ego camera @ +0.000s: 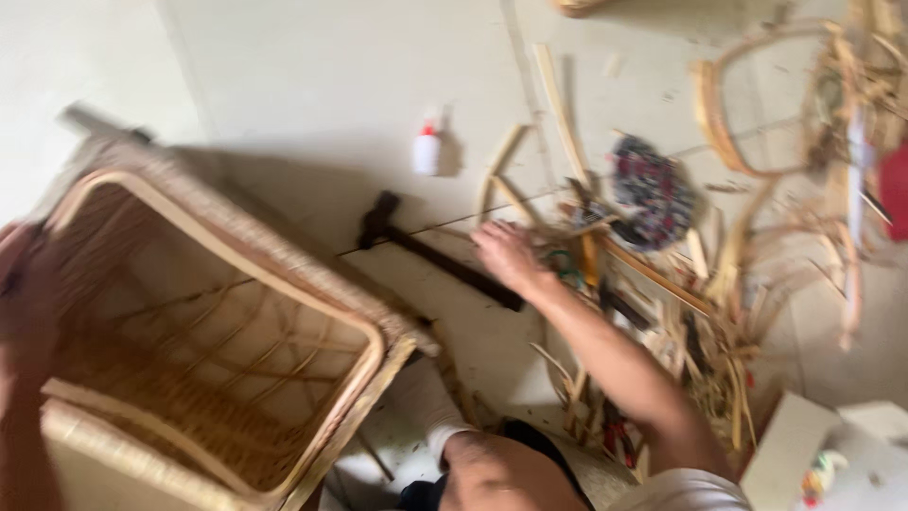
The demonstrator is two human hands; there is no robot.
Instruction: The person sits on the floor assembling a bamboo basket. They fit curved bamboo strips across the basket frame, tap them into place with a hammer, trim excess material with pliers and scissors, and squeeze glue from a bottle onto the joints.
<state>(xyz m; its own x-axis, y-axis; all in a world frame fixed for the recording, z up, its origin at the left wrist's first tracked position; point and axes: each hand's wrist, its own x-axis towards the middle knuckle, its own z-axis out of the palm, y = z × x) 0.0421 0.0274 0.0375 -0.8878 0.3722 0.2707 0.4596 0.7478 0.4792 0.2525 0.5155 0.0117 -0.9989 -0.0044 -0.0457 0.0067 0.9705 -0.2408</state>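
A square wicker basket [208, 350] is tipped on the floor [312, 85] at the left, its open mouth turned up toward the camera. Its far rim is gripped by the left hand [24, 293], blurred at the frame's edge. The right hand [506, 254] is stretched out, fingers loosely spread and holding nothing, over cane strips [662, 312], just beside a dark hammer [426, 248]. A small white glue bottle [427, 147] stands beyond the hammer
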